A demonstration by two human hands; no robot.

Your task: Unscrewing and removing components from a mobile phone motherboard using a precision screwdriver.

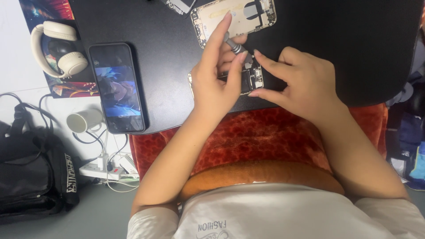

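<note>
Head view, left hand [215,84] gripping screwdriver [234,45], opened phone [251,79]

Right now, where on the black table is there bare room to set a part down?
Bare black table lies right of the right hand, and a strip runs between the lit phone and the left hand. It is crowded around the opened phone and the detached back panel.

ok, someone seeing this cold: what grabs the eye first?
Two bare hands meet over an opened phone at the near edge of the black table: the left hand holds a small metal screwdriver upright, the right hand steadies the phone. Just beyond lies a detached phone back shell. Far left, a lit phone lies flat beside cream headphones.
</note>
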